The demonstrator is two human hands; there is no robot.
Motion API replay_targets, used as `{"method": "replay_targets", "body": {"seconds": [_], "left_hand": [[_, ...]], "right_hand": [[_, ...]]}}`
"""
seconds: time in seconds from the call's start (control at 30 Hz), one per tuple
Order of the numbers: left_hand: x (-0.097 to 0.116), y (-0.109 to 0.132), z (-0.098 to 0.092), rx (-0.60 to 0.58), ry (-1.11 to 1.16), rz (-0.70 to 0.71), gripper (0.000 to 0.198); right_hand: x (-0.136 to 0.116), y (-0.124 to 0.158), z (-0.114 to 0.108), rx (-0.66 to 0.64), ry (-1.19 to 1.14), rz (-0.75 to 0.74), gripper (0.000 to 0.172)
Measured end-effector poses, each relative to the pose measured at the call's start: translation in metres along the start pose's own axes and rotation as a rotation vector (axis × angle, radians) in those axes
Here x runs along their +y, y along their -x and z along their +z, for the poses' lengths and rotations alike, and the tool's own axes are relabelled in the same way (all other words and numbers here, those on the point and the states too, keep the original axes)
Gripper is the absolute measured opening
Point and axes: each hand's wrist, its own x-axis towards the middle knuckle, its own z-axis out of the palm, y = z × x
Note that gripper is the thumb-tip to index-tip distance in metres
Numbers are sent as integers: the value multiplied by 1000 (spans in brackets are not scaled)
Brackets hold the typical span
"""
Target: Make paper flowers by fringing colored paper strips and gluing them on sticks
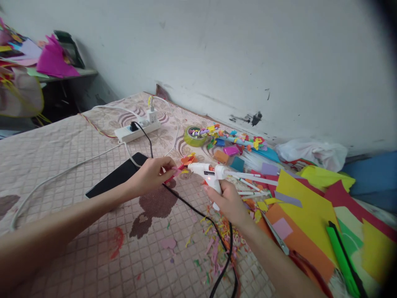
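My right hand is wrapped round the handle of a white hot glue gun. A small light glows on its body, and a glue stick sticks out of the back. My left hand pinches a small pink-red paper piece just in front of the nozzle. I cannot tell whether the nozzle touches it. Orange and yellow paper bits show just beyond the tip. Below my left forearm lies a flat black object, partly covered by the arm.
A power strip with plugs and cords stands behind. A tape roll with paper-topped sticks is near the wall. On the right are colored sheets, scissors, a green cutter and paper scraps. The black cord crosses the cloth.
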Motion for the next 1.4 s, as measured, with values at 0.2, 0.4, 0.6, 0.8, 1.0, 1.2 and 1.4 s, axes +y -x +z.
{"method": "replay_targets", "body": {"seconds": [0.2,0.4,0.6,0.8,1.0,1.2,1.4], "left_hand": [[0,4,1,-2,-20,45,13],[3,5,0,-3,-17,69,15],[1,5,-2,59,-50,56,13],[-1,5,-1,73,-32,46,15],[-5,4,2,76,-37,33,16],[-7,3,4,71,-18,44,13],[-7,3,5,74,6,54,12]], "right_hand": [[-2,-1,5,-41,28,-123,23],[-5,-1,8,-29,8,-191,21],[-1,1,5,46,47,-97,30],[2,9,2,40,22,-73,32],[6,11,8,27,70,-106,28],[2,6,14,33,90,-191,23],[1,2,18,41,76,-229,25]]}}
